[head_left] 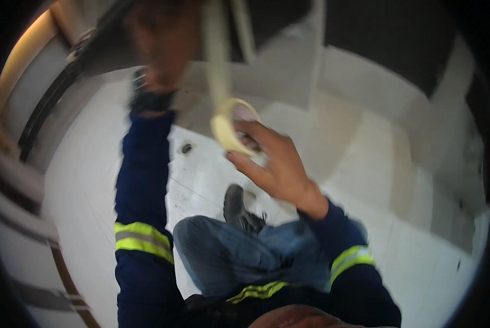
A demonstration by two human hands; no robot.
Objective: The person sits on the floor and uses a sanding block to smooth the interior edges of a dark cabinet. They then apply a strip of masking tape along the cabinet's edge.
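Note:
My right hand point(280, 161) grips a roll of pale yellow masking tape point(223, 128), with fingers inside its ring and the thumb on its lower edge. A length of tape point(216, 54) runs straight up from the roll toward the dark panel and leaves the top of the picture. My left hand point(163, 44) is raised at the upper left, to the left of that strip, against a dark surface. Motion smears it, and its fingers cannot be made out. A second pale strip point(244, 30) slants down just right of the pulled tape.
Dark panels point(387, 38) with pale lower edges stand ahead. Below me lies a white floor point(86, 191) with a small dark round spot point(186, 148). My bent leg point(217, 249) and dark shoe point(239, 210) are beneath my hands. Curved pale structures point(15, 186) line the left.

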